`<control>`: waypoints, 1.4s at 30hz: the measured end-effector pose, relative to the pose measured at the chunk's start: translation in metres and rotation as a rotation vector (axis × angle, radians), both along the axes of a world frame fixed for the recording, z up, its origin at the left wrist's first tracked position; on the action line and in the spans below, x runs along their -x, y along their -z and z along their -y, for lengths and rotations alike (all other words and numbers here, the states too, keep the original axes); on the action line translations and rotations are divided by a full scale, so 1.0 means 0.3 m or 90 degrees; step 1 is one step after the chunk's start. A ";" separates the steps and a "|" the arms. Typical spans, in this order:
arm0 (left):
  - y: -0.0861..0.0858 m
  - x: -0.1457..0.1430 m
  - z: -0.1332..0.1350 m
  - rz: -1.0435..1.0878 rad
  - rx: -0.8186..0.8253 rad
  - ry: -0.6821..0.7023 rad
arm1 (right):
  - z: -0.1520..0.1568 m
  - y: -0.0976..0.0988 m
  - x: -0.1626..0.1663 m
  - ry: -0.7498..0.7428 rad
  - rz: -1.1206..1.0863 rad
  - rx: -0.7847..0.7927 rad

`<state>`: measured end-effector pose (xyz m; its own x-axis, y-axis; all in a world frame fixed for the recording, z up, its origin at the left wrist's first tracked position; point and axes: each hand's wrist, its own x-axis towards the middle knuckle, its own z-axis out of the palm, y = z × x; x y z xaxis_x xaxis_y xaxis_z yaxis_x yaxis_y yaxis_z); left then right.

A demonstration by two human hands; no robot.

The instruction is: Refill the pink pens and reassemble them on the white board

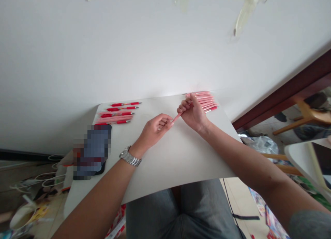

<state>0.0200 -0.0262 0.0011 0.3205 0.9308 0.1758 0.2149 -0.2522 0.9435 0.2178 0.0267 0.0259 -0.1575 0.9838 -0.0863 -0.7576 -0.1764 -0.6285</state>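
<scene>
left hand (pixel 156 128) pinching pink pen (pixel 177 117) tip | right hand (pixel 192 112) gripping its barrel, just before pink pile (pixel 204 100) | risk: pen slipping, rolling into pile, parts mixing

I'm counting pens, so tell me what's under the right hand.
Under the right hand lies a pile of pink pens on the table. The hand covers the pile's near end, so no full count is possible.
</scene>
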 end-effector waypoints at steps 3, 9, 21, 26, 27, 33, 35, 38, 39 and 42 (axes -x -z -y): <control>0.002 -0.002 -0.002 0.019 -0.012 -0.011 | 0.002 0.004 0.014 0.005 -0.017 -0.021; 0.004 0.000 -0.007 -0.013 -0.045 -0.072 | 0.026 0.008 0.033 -0.015 -0.041 -0.032; -0.024 0.034 -0.025 0.165 -0.085 -0.211 | 0.045 0.031 0.004 -0.166 0.119 -0.058; -0.019 0.048 -0.037 0.174 -0.115 -0.246 | 0.031 0.045 -0.014 -0.181 0.249 -0.075; -0.018 0.049 -0.038 0.174 -0.112 -0.251 | 0.030 0.042 -0.020 -0.187 0.271 -0.085; -0.010 0.043 -0.038 0.185 -0.092 -0.241 | 0.052 0.012 -0.045 -0.243 0.497 -0.241; -0.005 0.040 -0.039 0.200 -0.073 -0.217 | 0.065 0.010 -0.043 -0.267 0.550 -0.290; -0.002 0.033 -0.039 0.245 -0.033 -0.181 | 0.078 0.013 -0.038 -0.295 0.579 -0.313; -0.003 0.030 -0.038 0.262 -0.015 -0.166 | 0.080 0.015 -0.036 -0.308 0.574 -0.310; -0.008 0.022 -0.032 0.304 0.036 -0.118 | 0.080 0.017 -0.031 -0.362 0.519 -0.287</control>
